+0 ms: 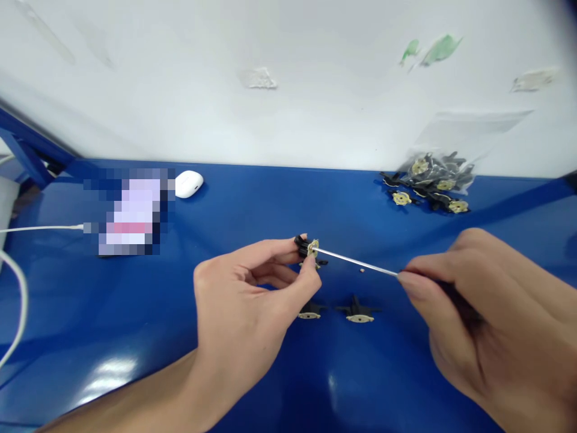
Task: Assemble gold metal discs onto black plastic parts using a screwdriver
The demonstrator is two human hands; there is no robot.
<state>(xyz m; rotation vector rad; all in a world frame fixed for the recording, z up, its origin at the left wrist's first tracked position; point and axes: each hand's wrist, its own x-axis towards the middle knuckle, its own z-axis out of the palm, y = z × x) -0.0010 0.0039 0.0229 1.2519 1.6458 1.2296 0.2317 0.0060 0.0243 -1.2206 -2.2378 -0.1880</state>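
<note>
My left hand [252, 307] pinches a small black part with a pale yellow disc [312, 248] between thumb and fingers, near the middle of the view. From the right, my right hand [491, 319] grips the dark handle of a screwdriver, mostly hidden in the fist. The thin metal shaft [356, 261] points left, and its tip meets the pale disc. Two similar parts rest on the blue table below: one [310, 311] beside my left thumb, the other [359, 313] to its right. A tiny light piece [362, 270] lies under the shaft.
At the back right, several black parts [402, 197] lie beside and under a clear plastic bag [469, 129] holding more. A white earbud case [189, 184] and a blurred-out phone [135, 210] are at the left, with a white cable [45, 228]. A white wall [315, 120] stands behind.
</note>
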